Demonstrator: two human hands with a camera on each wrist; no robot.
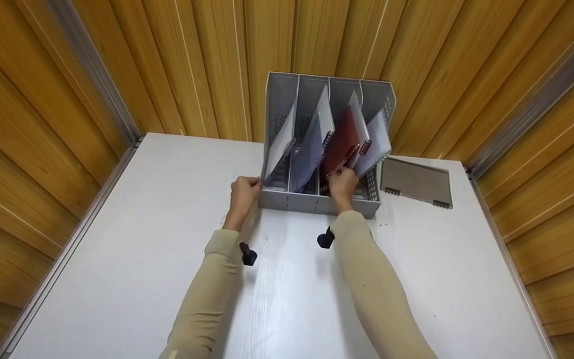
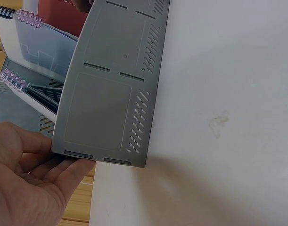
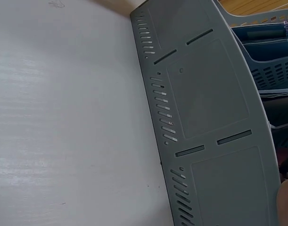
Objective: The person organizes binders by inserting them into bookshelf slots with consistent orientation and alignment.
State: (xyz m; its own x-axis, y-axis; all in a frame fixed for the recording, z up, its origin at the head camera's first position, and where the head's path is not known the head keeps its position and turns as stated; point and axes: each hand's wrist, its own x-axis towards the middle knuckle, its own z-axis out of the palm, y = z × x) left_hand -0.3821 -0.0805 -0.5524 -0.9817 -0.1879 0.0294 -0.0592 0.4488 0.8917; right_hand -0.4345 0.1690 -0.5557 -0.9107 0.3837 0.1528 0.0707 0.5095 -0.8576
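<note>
A grey desktop file organizer point(image 1: 297, 202) with upright dividers stands on the white table, spiral notebooks leaning in its compartments. My left hand point(image 1: 243, 195) grips its front left corner; in the left wrist view the thumb is inside the front wall and the fingers point(image 2: 70, 176) lie outside. Reaching over the front wall, my right hand point(image 1: 344, 184) pinches the lower front part of a red spiral notebook point(image 1: 342, 142) in the third compartment from the left. In the right wrist view only a sliver of the right hand point(image 3: 286, 202) shows, its fingertips hidden behind the front wall.
Pale notebooks point(image 1: 282, 142) lean in the leftmost compartment, bluish ones point(image 1: 308, 154) in the second, and a light one point(image 1: 374, 144) in the rightmost. A grey-brown spiral notebook point(image 1: 416, 180) lies flat right of the organizer. Wood-look panels point(image 1: 207, 65) rise behind the table point(image 1: 167, 224).
</note>
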